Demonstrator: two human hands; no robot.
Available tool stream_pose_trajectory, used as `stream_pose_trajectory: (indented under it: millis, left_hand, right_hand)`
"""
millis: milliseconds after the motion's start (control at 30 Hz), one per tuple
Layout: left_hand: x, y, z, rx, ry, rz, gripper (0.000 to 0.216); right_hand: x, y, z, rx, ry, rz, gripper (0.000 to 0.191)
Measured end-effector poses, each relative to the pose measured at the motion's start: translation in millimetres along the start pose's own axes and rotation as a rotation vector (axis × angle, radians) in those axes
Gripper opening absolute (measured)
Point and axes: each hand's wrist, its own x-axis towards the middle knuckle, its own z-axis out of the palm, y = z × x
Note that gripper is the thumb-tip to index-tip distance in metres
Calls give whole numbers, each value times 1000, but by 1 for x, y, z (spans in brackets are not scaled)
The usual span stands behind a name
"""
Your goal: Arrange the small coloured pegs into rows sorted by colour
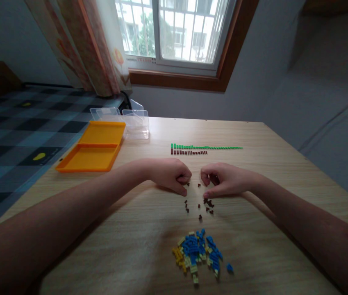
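The left hand (170, 174) and right hand (229, 178) are low over the wood-grain table (284, 164), thumbs apart from curled fingers, just beside loose brown toy bricks (210, 203). Farther lie 2 rows, green bricks (181, 146) and lined-up brown bricks (180, 152); nearer, a blue, yellow and cream brick pile (191, 244); far left, an open orange case (101, 133).

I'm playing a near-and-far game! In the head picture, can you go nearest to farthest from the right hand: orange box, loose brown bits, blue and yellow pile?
1. Loose brown bits: by the thumb of the right hand.
2. Blue and yellow pile: closer to the camera.
3. Orange box: far over on the left.
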Motion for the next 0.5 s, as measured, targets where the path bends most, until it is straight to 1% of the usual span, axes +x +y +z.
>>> stream_pose_trajectory:
  millis: [67,267,400,500]
  left_hand:
    - [0,1,0,9,15,6,36]
    - [0,3,0,24,33,-6,32]
    - [-1,5,-1,16,24,-15,34]
    - [0,4,0,16,17,-16,35]
  right_hand:
    - [1,0,1,-19,1,1,33]
    - [2,-2,4,-54,50,-9,27]
    - [0,-2,1,-16,-4,-3,33]
    - [-1,-2,-1,-29,-15,0,36]
